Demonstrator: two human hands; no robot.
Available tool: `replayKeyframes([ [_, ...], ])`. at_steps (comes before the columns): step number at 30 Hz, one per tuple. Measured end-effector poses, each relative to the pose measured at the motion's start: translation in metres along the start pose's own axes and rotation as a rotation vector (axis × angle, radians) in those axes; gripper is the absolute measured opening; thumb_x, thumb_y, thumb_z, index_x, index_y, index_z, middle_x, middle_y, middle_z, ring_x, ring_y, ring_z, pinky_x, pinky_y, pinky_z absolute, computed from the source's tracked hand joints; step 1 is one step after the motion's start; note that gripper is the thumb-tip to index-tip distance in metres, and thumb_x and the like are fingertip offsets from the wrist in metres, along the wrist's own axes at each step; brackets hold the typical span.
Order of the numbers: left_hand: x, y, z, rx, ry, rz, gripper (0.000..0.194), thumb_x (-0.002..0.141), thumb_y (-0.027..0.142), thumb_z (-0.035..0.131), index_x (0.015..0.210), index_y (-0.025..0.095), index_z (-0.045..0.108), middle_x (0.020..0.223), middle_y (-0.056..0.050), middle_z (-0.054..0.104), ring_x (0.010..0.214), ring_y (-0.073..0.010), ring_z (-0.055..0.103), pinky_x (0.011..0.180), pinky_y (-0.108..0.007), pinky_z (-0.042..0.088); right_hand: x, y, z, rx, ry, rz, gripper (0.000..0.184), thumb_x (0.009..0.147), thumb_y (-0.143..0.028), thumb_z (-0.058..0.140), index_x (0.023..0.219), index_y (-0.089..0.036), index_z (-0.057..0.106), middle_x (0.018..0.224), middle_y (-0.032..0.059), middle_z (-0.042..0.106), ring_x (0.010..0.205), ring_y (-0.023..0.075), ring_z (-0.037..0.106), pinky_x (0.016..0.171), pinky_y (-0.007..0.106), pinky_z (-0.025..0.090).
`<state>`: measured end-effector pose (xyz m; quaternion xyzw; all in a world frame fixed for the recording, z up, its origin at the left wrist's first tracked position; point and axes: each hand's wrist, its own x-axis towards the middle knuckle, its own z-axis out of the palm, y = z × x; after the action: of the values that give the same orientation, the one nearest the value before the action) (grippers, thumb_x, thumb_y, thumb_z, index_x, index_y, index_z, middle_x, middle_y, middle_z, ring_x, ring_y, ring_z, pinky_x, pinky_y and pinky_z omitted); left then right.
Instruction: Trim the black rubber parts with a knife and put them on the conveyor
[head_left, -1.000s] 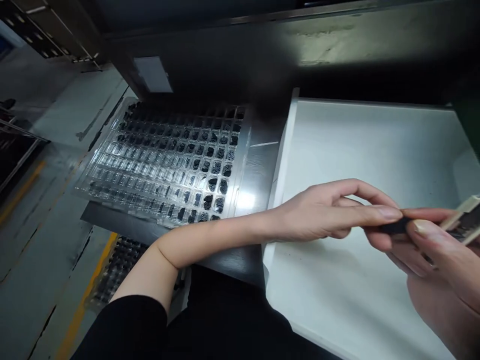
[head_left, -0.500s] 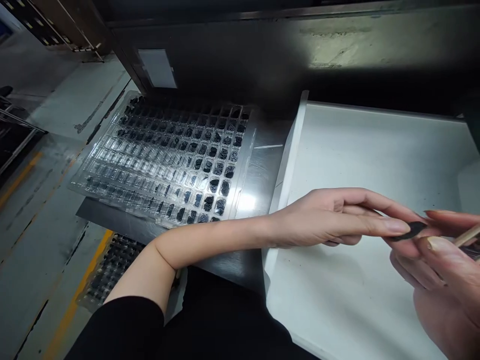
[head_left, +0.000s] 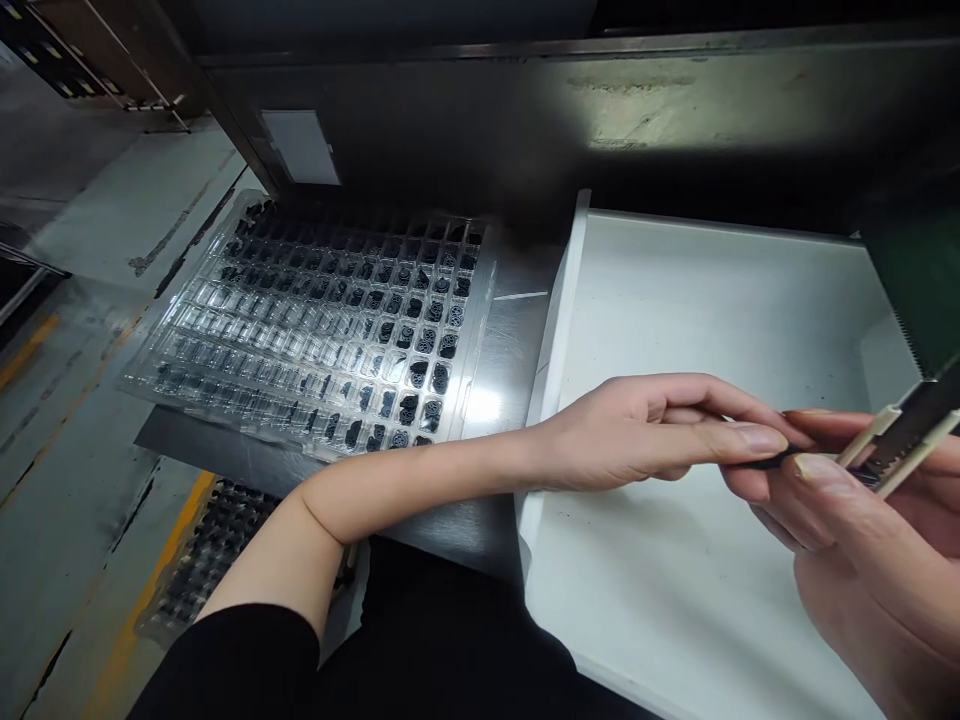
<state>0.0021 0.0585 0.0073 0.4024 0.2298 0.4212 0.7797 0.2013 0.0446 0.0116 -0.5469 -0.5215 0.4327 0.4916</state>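
Observation:
My left hand [head_left: 660, 430] reaches across to the right, thumb and fingers pinched on a small black part [head_left: 772, 459]. Most of that part is hidden by fingers. My right hand [head_left: 862, 530] meets it from the right, its thumb tip at the part's end. In the right hand's closed fingers lies a dark tool with two cream bars [head_left: 921, 452]; its exact kind I cannot make out. Both hands are above a white bin [head_left: 675, 290].
Left of the bin, clear plastic trays [head_left: 484, 345] with black parts in many pockets lie on a metal table [head_left: 517, 330]. Another tray [head_left: 195, 560] of black parts is lower, at the left. A dark metal panel [head_left: 450, 130] stands behind; a green surface [head_left: 915, 270] borders the bin's right.
The view has shifted slightly right, so things appear further left. My hands stay together, the black part now more covered by fingers, and more of the cream-barred tool shows.

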Motion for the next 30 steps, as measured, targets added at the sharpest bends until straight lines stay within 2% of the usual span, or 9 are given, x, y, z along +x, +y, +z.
replayKeyframes([
  [5,-0.002,0.004,0.002,0.069,0.027,-0.003,0.036,0.092,0.043,0.085,0.111,0.016,0.071,0.085,-0.002,0.07,0.069,-0.0094,0.046,0.063,-0.027,0.034,0.001,0.0,-0.001,0.043,-0.018,0.021,0.04,0.069,-0.036,0.097,0.106,-0.028,0.085,0.079,0.0066,0.068,0.07,0.0296,0.065,0.061,0.043,0.042],
  [9,-0.003,0.005,0.0,0.077,0.019,-0.001,0.042,0.09,0.046,0.087,0.115,0.016,0.073,0.085,-0.003,0.07,0.068,-0.0099,0.047,0.063,-0.027,0.034,0.0,-0.002,-0.001,0.029,0.032,0.063,0.046,0.06,-0.036,0.1,0.103,-0.027,0.085,0.093,0.0093,0.073,0.071,0.0265,0.064,0.059,0.04,0.044],
  [11,-0.002,0.005,0.0,0.072,0.019,-0.005,0.043,0.089,0.048,0.088,0.114,0.016,0.073,0.084,-0.003,0.07,0.066,-0.0093,0.045,0.062,-0.027,0.033,0.0,-0.003,-0.001,0.041,0.027,0.053,0.048,0.058,-0.034,0.101,0.102,-0.026,0.084,0.092,0.0087,0.073,0.07,0.0254,0.064,0.058,0.04,0.046],
  [14,0.0,0.004,0.0,0.054,0.023,-0.009,0.043,0.09,0.05,0.088,0.111,0.016,0.072,0.082,-0.002,0.069,0.064,-0.0081,0.04,0.059,-0.026,0.03,0.0,-0.005,0.001,0.059,-0.005,0.029,0.045,0.063,-0.033,0.101,0.104,-0.025,0.085,0.085,0.0071,0.072,0.069,0.0269,0.068,0.058,0.038,0.048],
  [16,0.002,0.003,0.001,0.04,0.02,-0.009,0.043,0.09,0.05,0.088,0.109,0.015,0.071,0.08,-0.001,0.068,0.061,-0.0072,0.039,0.057,-0.026,0.028,0.0,-0.007,0.003,0.084,-0.028,0.026,0.042,0.068,-0.033,0.101,0.105,-0.024,0.085,0.082,0.006,0.072,0.067,0.0242,0.067,0.056,0.034,0.047],
  [19,0.003,-0.001,0.002,0.038,0.024,0.003,0.041,0.095,0.051,0.082,0.11,0.015,0.071,0.079,0.0,0.066,0.056,-0.0058,0.034,0.053,-0.026,0.022,0.001,-0.01,0.004,0.176,-0.084,0.004,0.033,0.075,-0.033,0.101,0.102,-0.024,0.084,0.076,0.0022,0.068,0.056,0.0137,0.053,0.05,0.027,0.038],
  [22,0.004,-0.004,0.001,0.04,0.03,0.024,0.033,0.101,0.045,0.074,0.118,0.017,0.072,0.084,0.0,0.068,0.054,-0.0056,0.03,0.052,-0.027,0.018,0.003,-0.011,0.004,0.26,-0.134,0.006,0.028,0.08,-0.033,0.098,0.101,-0.023,0.083,0.072,-0.001,0.061,0.053,0.0096,0.043,0.048,0.024,0.031],
  [26,0.003,-0.004,0.0,0.062,0.064,0.015,0.03,0.094,0.03,0.076,0.122,0.019,0.073,0.091,-0.002,0.073,0.057,-0.0064,0.035,0.054,-0.025,0.022,0.006,-0.009,0.0,0.288,-0.158,0.039,0.029,0.085,-0.037,0.095,0.105,-0.022,0.08,0.073,-0.0028,0.057,0.053,0.0081,0.038,0.047,0.023,0.027],
  [30,0.001,-0.004,0.001,0.095,0.097,0.008,0.035,0.089,0.028,0.086,0.122,0.019,0.074,0.096,-0.003,0.075,0.061,-0.0061,0.038,0.054,-0.023,0.023,0.007,-0.004,-0.003,0.314,-0.191,0.021,0.029,0.089,-0.037,0.093,0.107,-0.02,0.078,0.074,-0.0028,0.057,0.053,0.0072,0.037,0.047,0.022,0.025],
])
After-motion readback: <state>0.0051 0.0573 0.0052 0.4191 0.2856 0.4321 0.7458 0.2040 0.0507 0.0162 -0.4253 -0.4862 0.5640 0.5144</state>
